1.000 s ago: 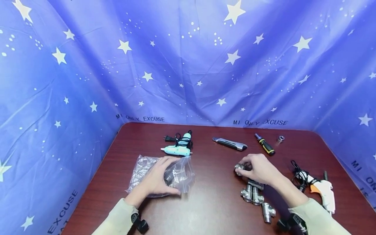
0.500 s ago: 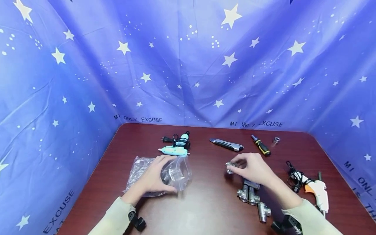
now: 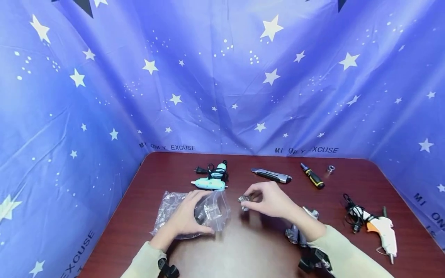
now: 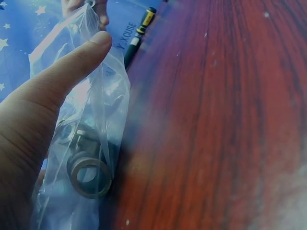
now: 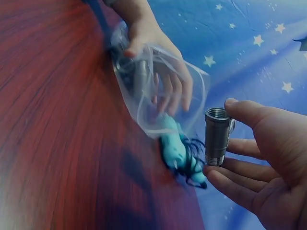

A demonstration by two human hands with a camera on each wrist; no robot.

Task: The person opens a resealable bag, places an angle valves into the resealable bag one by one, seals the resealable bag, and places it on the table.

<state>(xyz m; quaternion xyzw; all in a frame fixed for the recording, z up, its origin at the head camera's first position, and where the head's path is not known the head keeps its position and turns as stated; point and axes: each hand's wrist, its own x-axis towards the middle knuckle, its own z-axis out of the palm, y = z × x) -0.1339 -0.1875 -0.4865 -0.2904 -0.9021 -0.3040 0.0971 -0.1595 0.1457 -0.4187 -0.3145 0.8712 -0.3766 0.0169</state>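
Note:
My left hand (image 3: 185, 218) holds a clear zip bag (image 3: 219, 214), thumb on the near side and fingers on the far side, its mouth spread toward the right. Inside the bag, a metal pipe fitting (image 4: 88, 175) shows through the plastic in the left wrist view. Just right of the bag's mouth, my right hand (image 3: 272, 199) pinches another metal pipe fitting (image 5: 218, 136) between thumb and fingertips, raised over the table. It has a threaded bore at the upper end and outer threads below. More metal pipe fittings (image 3: 293, 234) lie under the right forearm, partly hidden.
On the dark red table (image 3: 222, 256), a light blue glue gun (image 3: 210, 183) lies behind the bag. A utility knife (image 3: 272, 175), a screwdriver (image 3: 313, 176) and a small metal ring-shaped piece (image 3: 330, 168) lie at the back. A white glue gun (image 3: 384, 233) rests at the right.
My right hand has lifted the pipe fitting and carried it left, from the loose fittings toward the bag's mouth. The left hand keeps its hold on the bag.

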